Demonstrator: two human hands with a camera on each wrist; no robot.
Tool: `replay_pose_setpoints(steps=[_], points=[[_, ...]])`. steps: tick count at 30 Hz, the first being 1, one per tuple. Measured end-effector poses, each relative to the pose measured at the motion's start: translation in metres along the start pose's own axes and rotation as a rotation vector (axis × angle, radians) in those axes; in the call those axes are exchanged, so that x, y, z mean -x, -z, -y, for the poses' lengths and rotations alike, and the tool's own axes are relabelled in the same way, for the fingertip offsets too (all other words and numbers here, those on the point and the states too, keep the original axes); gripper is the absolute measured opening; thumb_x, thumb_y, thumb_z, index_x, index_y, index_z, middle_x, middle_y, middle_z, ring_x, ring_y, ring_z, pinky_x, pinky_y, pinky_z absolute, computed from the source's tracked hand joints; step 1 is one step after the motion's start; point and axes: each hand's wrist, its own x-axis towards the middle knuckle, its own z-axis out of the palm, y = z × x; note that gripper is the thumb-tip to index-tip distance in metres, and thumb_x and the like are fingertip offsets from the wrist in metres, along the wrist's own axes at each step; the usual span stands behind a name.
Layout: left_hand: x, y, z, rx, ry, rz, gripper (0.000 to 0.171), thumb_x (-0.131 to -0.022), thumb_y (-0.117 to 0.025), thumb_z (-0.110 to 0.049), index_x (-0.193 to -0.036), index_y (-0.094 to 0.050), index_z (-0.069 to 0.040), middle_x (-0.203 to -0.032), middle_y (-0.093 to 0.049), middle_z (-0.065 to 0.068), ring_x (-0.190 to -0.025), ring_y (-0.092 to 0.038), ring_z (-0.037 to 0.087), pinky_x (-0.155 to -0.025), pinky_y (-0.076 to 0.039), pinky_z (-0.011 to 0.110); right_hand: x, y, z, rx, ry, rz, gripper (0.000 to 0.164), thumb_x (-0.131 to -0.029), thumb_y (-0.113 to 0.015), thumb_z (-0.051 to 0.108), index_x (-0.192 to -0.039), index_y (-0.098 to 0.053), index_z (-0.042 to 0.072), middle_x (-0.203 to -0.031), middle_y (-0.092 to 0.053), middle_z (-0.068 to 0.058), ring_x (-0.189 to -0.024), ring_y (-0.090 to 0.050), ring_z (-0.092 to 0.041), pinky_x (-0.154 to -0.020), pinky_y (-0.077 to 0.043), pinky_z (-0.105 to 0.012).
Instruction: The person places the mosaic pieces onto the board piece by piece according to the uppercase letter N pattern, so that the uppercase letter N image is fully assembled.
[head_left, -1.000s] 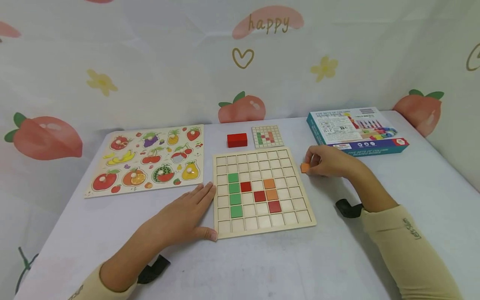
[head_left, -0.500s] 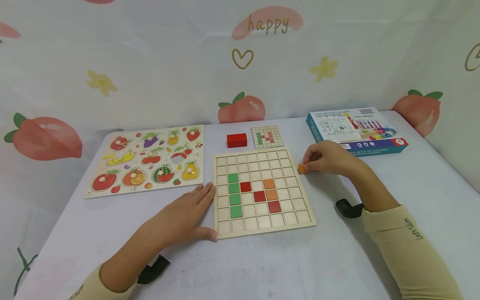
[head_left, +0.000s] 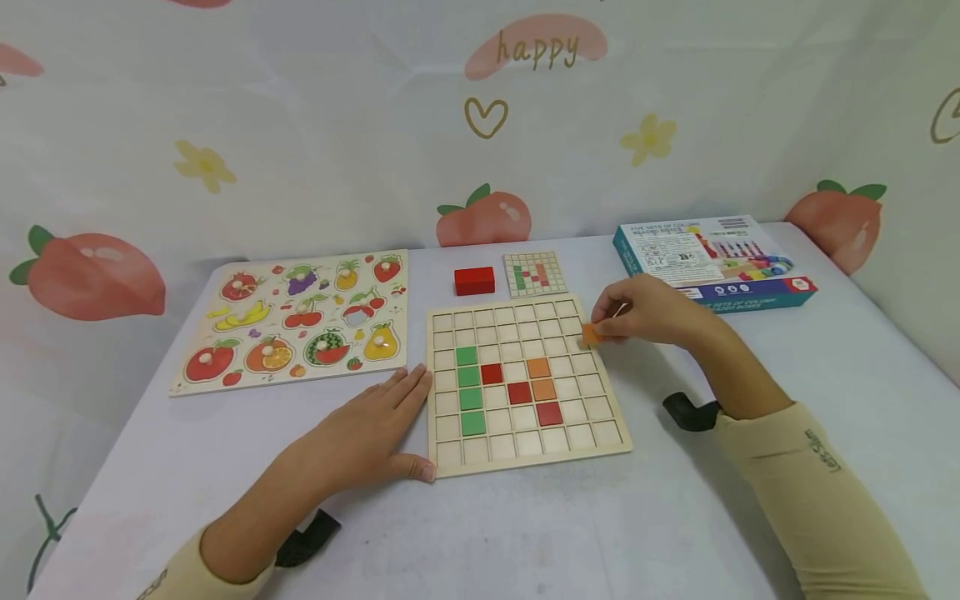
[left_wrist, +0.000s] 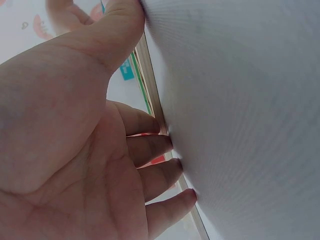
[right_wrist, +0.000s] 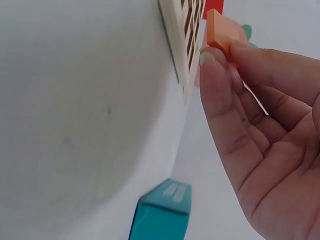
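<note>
My right hand (head_left: 641,310) pinches a small orange square tile (head_left: 592,333) between thumb and fingers, over the right edge of the wooden grid board (head_left: 517,446). In the right wrist view the orange tile (right_wrist: 220,30) stands out beyond the fingertips. My left hand (head_left: 367,433) lies with straight fingers along the board's left edge; in the left wrist view its fingertips meet the board's side (left_wrist: 159,107). Set in the grid are a column of green tiles (head_left: 470,398), three red tiles (head_left: 519,392) and two orange tiles (head_left: 543,388).
A pattern card (head_left: 534,273) with a coloured grid lies behind the board, beside a red block (head_left: 474,281). To the left is a fruit knob puzzle (head_left: 292,325). A flat printed box (head_left: 712,262) lies at the back right.
My right hand has moved left and slightly up with the orange tile, from the table beside the board to over its right edge. The left hand has stayed put.
</note>
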Motion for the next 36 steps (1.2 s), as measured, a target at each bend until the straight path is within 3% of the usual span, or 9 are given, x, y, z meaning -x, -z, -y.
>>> replay_pose_setpoints(steps=[17, 23, 29, 33, 36], points=[[-0.002, 0.0, 0.0, 0.001, 0.008, 0.005, 0.114, -0.079, -0.067, -0.07, -0.158, -0.023, 0.0, -0.164, -0.02, 0.017, -0.15, -0.017, 0.036, -0.117, -0.026, 0.054, -0.028, -0.027, 0.034, 0.003, 0.081, 0.127, 0.005, -0.091, -0.073, 0.007, -0.09, -0.073, 0.002, -0.081, -0.066, -0.005, -0.078, -0.061, -0.023, -0.07, -0.055, -0.031], [-0.001, 0.0, 0.0, 0.005, 0.008, 0.0, 0.114, -0.079, -0.066, -0.07, -0.158, -0.023, 0.0, -0.164, -0.02, 0.016, -0.15, -0.017, 0.036, -0.117, -0.026, 0.053, -0.038, -0.038, 0.042, 0.069, 0.101, 0.153, 0.004, -0.091, -0.071, 0.004, -0.088, -0.072, 0.005, -0.08, -0.066, -0.004, -0.076, -0.06, -0.02, -0.069, -0.054, -0.028], [0.0, 0.0, 0.0, 0.01, 0.009, 0.0, 0.115, -0.079, -0.066, -0.071, -0.158, -0.023, 0.0, -0.165, -0.019, 0.016, -0.15, -0.017, 0.036, -0.117, -0.026, 0.053, -0.04, -0.042, 0.046, 0.129, 0.112, 0.152, 0.005, -0.091, -0.071, 0.005, -0.086, -0.071, 0.007, -0.079, -0.064, -0.003, -0.077, -0.057, -0.019, -0.068, -0.051, -0.029], [0.001, 0.0, 0.0, 0.005, 0.007, -0.004, 0.115, -0.079, -0.065, -0.071, -0.158, -0.023, 0.0, -0.164, -0.019, 0.016, -0.15, -0.017, 0.036, -0.117, -0.026, 0.053, -0.037, -0.042, 0.045, 0.145, 0.116, 0.152, 0.001, -0.091, -0.072, 0.006, -0.09, -0.072, 0.006, -0.082, -0.064, -0.003, -0.082, -0.057, -0.021, -0.073, -0.05, -0.031], [0.001, 0.0, 0.0, 0.009, 0.0, -0.007, 0.114, -0.079, -0.065, -0.071, -0.158, -0.023, 0.0, -0.164, -0.02, 0.016, -0.15, -0.017, 0.036, -0.117, -0.026, 0.054, -0.035, -0.041, 0.043, 0.152, 0.115, 0.168, 0.007, -0.091, -0.071, 0.005, -0.096, -0.074, 0.006, -0.086, -0.064, -0.003, -0.086, -0.057, -0.021, -0.078, -0.05, -0.033]])
